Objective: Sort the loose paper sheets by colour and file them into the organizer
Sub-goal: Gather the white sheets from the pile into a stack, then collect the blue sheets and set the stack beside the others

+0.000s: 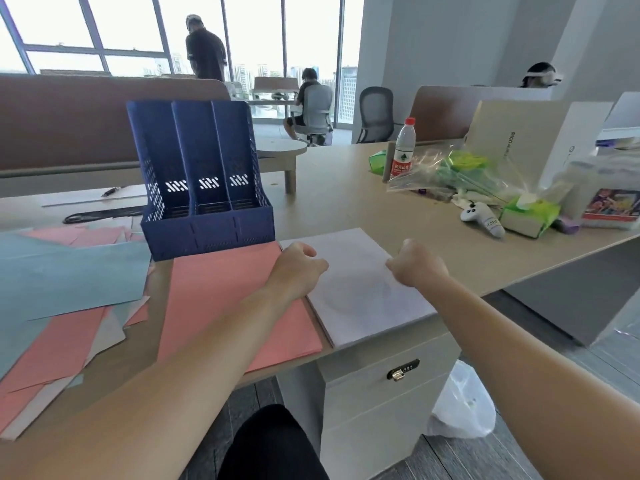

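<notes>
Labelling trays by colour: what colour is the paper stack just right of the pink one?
The stack is pale lilac, nearly white; the head view shows it.

Your left hand: fingers curled into a fist, back of the hand up, wrist straight. Your right hand: likewise fisted, thumb side turned inward. Both bare forearms: stretched forward and converging, with the hands level, near each other but apart.
</notes>
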Motion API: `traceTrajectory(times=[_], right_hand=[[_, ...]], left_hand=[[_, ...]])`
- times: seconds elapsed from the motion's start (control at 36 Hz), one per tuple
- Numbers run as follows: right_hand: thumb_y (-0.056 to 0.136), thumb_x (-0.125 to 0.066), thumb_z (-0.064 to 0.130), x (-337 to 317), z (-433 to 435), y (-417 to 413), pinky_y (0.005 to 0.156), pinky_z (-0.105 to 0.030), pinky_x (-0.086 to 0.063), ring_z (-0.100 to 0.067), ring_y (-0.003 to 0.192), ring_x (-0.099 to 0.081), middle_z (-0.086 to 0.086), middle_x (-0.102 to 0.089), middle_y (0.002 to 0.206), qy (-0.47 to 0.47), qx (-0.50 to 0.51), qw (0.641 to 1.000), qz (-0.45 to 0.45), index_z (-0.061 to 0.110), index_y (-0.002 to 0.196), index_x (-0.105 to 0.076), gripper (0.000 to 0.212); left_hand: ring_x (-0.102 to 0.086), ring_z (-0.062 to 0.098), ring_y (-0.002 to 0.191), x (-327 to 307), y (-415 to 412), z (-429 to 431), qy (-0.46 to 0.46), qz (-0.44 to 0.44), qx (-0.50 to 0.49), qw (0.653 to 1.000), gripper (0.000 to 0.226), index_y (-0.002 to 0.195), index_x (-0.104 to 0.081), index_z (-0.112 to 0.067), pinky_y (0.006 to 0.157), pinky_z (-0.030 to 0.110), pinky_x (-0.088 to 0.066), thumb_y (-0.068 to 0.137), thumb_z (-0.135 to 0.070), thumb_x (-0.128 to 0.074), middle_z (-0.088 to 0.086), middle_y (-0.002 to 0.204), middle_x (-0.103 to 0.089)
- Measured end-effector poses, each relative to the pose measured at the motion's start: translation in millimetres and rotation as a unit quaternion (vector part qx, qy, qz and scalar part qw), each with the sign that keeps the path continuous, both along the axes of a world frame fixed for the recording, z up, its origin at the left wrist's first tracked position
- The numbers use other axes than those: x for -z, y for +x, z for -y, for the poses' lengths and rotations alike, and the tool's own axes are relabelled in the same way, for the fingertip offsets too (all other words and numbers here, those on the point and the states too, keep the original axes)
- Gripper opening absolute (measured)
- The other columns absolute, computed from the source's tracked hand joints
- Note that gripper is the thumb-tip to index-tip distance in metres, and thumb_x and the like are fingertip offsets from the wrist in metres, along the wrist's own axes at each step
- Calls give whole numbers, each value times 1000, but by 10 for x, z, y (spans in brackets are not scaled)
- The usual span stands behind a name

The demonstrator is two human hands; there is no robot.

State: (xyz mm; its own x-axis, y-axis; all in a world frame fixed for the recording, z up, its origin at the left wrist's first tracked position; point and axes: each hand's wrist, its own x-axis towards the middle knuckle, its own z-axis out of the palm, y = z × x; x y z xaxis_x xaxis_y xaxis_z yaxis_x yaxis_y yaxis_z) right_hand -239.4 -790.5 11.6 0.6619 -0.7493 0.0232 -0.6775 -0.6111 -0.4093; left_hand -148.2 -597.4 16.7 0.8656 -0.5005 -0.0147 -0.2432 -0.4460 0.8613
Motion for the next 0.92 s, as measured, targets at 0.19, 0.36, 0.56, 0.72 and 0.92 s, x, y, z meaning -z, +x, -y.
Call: traceTrajectory(times=[0.19, 0.36, 0.56, 0.72, 0.92], right_hand=[[92, -57, 24, -179, -592, 267, 87, -40, -51, -34, 102, -62, -19, -66, 112, 29, -103, 992, 73, -1, 108, -64, 31], [90, -62, 32, -280, -1459, 676, 71, -27, -40, -22, 85, -60, -3, -67, 96, 54, -205, 968, 137, 14, 98, -67, 20], [93, -63, 32, -349, -2587, 1265, 71, -36, -51, -25, 87, -62, -5, -69, 99, 53, -320, 935, 141, 8, 92, -72, 26], [93, -63, 34, -278, -3621, 1826, 77, -30, -44, -25, 97, -62, -3, -66, 109, 95, -396, 906, 110, 14, 111, -67, 28], [92, -61, 35, -34, -4617, 2392, 82, -33, -50, -24, 94, -63, -2, -66, 115, 128, -449, 882, 63, 16, 112, -64, 28]], left_hand=[[-54, 5, 74, -102, -104, -368, -33, 23, -20, 999, 31, 121, -57, -13, 56, 19, -39, 91, -22, -59, 0, 109, -62], [-55, 11, 90, -236, 34, -1086, -22, 90, -99, 991, 24, 115, -62, -19, 59, 16, -36, 94, -28, -56, -7, 107, -63], [-58, 13, 89, -299, 365, -2205, -37, 95, -195, 976, 18, 106, -64, -16, 66, 22, -43, 91, -18, -55, -5, 100, -64], [-59, 10, 75, -254, 676, -3235, -7, 95, -273, 957, 15, 101, -64, -17, 61, 21, -46, 90, -21, -54, -7, 92, -64], [-58, 11, 76, -52, 1125, -4283, 54, 76, -332, 939, 15, 99, -63, -16, 61, 25, -44, 89, -22, -53, -3, 94, -64]])
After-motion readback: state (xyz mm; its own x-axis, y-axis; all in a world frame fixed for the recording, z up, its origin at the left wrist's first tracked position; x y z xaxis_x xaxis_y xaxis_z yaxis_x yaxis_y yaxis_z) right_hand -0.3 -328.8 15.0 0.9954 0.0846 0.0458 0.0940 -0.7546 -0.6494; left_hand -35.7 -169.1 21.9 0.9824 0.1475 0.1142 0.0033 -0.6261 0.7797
